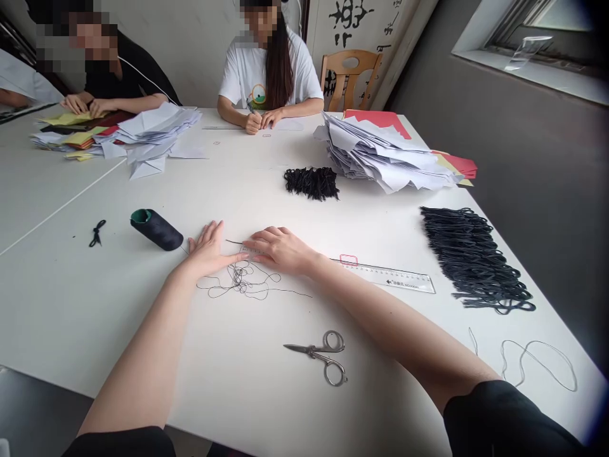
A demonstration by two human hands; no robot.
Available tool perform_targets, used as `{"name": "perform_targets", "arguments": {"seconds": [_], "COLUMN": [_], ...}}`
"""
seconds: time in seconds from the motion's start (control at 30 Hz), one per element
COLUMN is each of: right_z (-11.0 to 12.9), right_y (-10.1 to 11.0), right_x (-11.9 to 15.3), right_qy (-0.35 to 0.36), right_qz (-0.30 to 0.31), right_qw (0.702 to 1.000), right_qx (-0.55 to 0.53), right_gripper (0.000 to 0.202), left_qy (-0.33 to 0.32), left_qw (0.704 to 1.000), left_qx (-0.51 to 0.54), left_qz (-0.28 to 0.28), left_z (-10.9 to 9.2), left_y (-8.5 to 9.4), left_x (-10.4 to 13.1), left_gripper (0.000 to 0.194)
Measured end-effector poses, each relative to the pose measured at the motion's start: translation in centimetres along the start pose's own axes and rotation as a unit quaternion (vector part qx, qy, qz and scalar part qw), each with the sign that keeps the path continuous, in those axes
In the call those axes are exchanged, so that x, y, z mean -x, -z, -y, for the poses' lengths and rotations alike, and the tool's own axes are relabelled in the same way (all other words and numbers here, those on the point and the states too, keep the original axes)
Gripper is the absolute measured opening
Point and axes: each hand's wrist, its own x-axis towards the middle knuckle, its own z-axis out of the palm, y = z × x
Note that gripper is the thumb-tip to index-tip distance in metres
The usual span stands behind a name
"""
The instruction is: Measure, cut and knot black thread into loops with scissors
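My left hand (209,251) lies on the table with its fingers spread, its thumb reaching the left end of a clear ruler (399,277). Over that same end rests my right hand (280,247), laid flat with the fingers pointing left. A black cord (233,241) runs along the ruler's upper edge and passes under my right hand. Just below both hands is a loose tangle of black thread (242,279). Beside my left hand, a spool of dark thread (159,230) lies on its side. Metal scissors (316,355) rest nearer me, handles to the right.
Looped dark cords (476,260) lie in a row at right, with a loose thread (537,355) below. A black bundle (311,183) sits mid-table. Paper stacks (380,155) stand beyond. A small black knot (98,233) lies left. One person (271,70) writes opposite; another handles papers.
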Motion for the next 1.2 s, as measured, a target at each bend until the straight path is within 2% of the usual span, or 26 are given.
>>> {"name": "perform_targets", "arguments": {"seconds": [0.23, 0.57, 0.93, 1.07, 1.13, 1.2], "right_z": [0.2, -2.0, -1.8, -1.8, -1.7, -1.5], "right_y": [-0.1, 0.0, 0.2, 0.2, 0.8, 2.0], "right_x": [-0.1, 4.1, 4.2, 4.1, 4.2, 4.9], "right_qy": [-0.013, -0.004, -0.016, -0.015, -0.019, -0.037], "right_qz": [0.005, -0.018, -0.015, -0.009, -0.007, -0.024], "right_qw": [1.0, 0.999, 0.999, 0.999, 0.999, 0.999], "right_qx": [0.002, -0.041, -0.043, -0.037, -0.035, -0.029], "right_gripper": [0.049, 0.048, 0.047, 0.047, 0.047, 0.048], "left_qy": [0.009, 0.012, 0.011, -0.002, -0.016, -0.057], "left_qw": [1.0, 1.0, 1.0, 1.0, 0.999, 0.994], "left_qx": [-0.008, -0.005, 0.001, 0.006, -0.027, -0.077], "left_qz": [0.015, 0.021, 0.023, 0.002, -0.027, -0.047], "left_z": [-0.3, -0.8, -0.8, -1.0, -1.5, -2.4], "left_y": [0.3, 0.7, 0.9, 0.7, 0.5, 0.0], "left_x": [0.2, 0.6, 0.6, 0.7, 1.2, 2.0], "left_gripper": [0.105, 0.105, 0.103, 0.105, 0.096, 0.079]}}
